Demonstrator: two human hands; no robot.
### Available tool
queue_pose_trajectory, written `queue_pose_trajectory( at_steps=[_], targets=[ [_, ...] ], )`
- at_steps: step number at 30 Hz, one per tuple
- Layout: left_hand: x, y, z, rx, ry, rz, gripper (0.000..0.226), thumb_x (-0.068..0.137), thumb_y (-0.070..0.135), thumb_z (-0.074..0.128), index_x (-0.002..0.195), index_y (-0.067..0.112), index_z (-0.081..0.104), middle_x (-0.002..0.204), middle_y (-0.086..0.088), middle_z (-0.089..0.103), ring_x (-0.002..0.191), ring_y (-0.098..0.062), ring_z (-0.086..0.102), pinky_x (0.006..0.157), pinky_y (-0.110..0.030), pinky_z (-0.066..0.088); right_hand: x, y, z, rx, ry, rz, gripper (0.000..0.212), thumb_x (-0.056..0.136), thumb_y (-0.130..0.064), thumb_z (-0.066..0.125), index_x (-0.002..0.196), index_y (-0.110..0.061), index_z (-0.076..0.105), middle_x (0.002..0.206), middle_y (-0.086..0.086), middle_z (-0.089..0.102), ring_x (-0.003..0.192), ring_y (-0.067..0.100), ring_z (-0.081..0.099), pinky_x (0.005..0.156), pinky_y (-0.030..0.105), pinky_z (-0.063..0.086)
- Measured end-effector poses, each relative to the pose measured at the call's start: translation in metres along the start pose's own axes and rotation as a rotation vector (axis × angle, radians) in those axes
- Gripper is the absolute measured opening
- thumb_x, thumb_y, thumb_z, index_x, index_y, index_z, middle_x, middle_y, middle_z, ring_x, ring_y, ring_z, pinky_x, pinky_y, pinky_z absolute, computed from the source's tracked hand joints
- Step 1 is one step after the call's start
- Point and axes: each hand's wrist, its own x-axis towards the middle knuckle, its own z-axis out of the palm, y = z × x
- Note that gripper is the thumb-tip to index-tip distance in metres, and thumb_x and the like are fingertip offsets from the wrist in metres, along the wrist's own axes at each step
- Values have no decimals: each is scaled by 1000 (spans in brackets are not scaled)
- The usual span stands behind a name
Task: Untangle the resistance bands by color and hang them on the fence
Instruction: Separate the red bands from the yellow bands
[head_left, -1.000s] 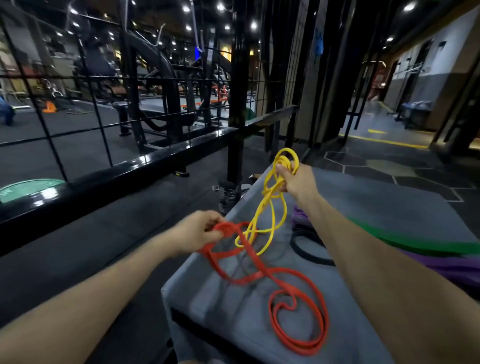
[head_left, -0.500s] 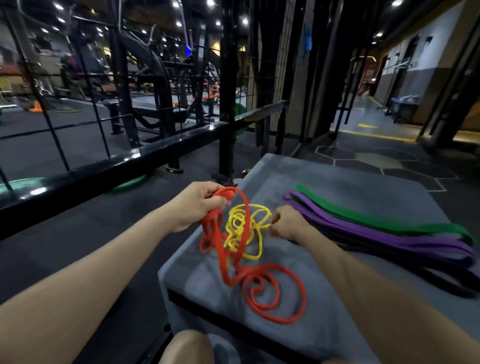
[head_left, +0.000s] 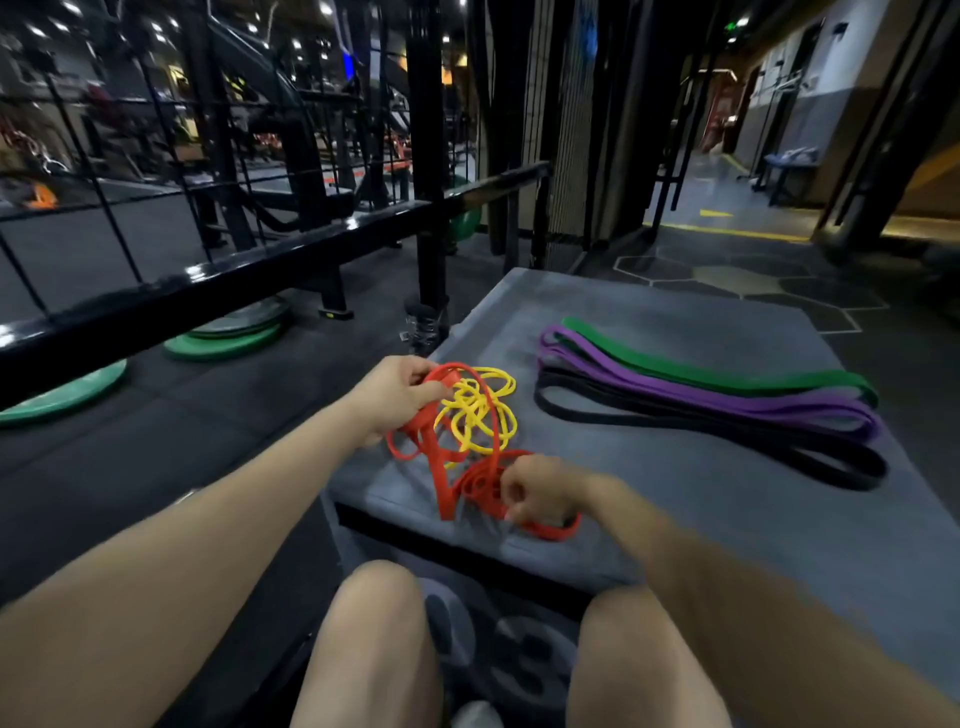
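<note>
A red band (head_left: 441, 467) and a thin yellow band (head_left: 475, 410) lie tangled together on the near left corner of a grey padded box (head_left: 701, 509). My left hand (head_left: 397, 397) grips the upper loop of the red band, just left of the yellow coils. My right hand (head_left: 537, 491) is curled round the red band's lower coils near the box's front edge. A green band (head_left: 727, 371), a purple band (head_left: 727, 400) and a black band (head_left: 701, 428) lie stretched out side by side on the right. The black fence (head_left: 218, 275) runs along the left.
Green weight plates (head_left: 223, 343) lie on the dark floor under the fence rail. A black upright post (head_left: 431, 208) stands just beyond the box's far left corner. My bare knees (head_left: 379, 623) are at the box's front. An open corridor leads off at the back right.
My right hand lowered the yellow band onto the box, let it go and moved toward me to take the red band's lower coils. The left hand kept its hold on the red band.
</note>
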Motion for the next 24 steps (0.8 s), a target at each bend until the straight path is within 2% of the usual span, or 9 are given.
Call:
queue_pose_trajectory(
  at_steps=[1, 3, 5, 9, 13, 16, 19, 22, 24],
  targets=[
    [-2, 8, -3, 9, 1, 11, 9, 87, 10, 62, 91, 3, 66, 74, -14, 57, 64, -23, 53, 56, -30, 46, -5, 4, -10, 75, 17, -22, 6, 83, -18, 66, 78, -17, 61, 84, 6, 64, 81, 24, 57, 72, 29, 42],
    [-4, 27, -10, 13, 17, 46, 11, 85, 12, 65, 86, 1, 65, 69, -13, 51, 58, -20, 47, 54, -29, 42, -21, 10, -36, 328, 87, -57, 26, 85, -5, 61, 70, -24, 54, 73, 2, 58, 66, 13, 53, 68, 28, 42],
    [-5, 49, -13, 26, 52, 93, 8, 83, 8, 65, 83, 0, 65, 66, -10, 50, 56, -17, 43, 49, -24, 38, -41, 15, -69, 457, 209, -102, 29, 87, 3, 56, 70, -20, 51, 75, 6, 58, 63, 5, 53, 67, 22, 45],
    [-5, 97, -14, -11, 63, 119, 5, 85, 7, 62, 85, 1, 64, 64, -7, 52, 47, -8, 46, 42, -18, 39, -77, 22, -126, 695, 471, -142, 24, 90, 5, 49, 77, -15, 51, 72, 8, 54, 66, 18, 51, 68, 32, 44],
    [-1, 143, -5, -50, 59, 212, 10, 87, 12, 60, 79, 8, 64, 80, -13, 56, 66, -16, 48, 50, -20, 35, -105, 21, -167, 856, 682, -132, 19, 96, 1, 41, 81, -9, 48, 66, 6, 45, 58, 15, 43, 59, 26, 37],
    [3, 173, 6, -101, 77, 256, 21, 91, 13, 55, 72, 10, 63, 61, -4, 55, 51, -11, 46, 39, -13, 36, -123, 23, -193, 878, 811, -127, 24, 97, -1, 37, 80, -11, 50, 66, 5, 45, 57, 14, 40, 55, 22, 35],
    [8, 198, 27, -138, 121, 326, 22, 91, 12, 56, 70, 12, 63, 42, 10, 53, 37, -2, 45, 39, -14, 36, -137, 31, -215, 915, 909, -114, 27, 98, -5, 37, 78, -15, 51, 68, 4, 48, 55, 12, 40, 50, 19, 33],
    [22, 209, 54, -108, 225, 428, 6, 87, 18, 63, 86, 14, 67, 57, 6, 56, 52, -9, 50, 53, -23, 39, -151, 42, -234, 995, 1025, -137, 26, 98, -4, 36, 81, -14, 53, 67, 3, 47, 54, 11, 39, 52, 21, 32],
    [31, 208, 72, -33, 177, 451, 9, 85, 17, 65, 94, 17, 65, 74, -1, 61, 66, -15, 55, 63, -26, 43, -158, 49, -240, 1006, 1055, -144, 26, 98, -5, 37, 82, -14, 55, 67, 2, 48, 52, 8, 41, 51, 20, 34]
  ],
)
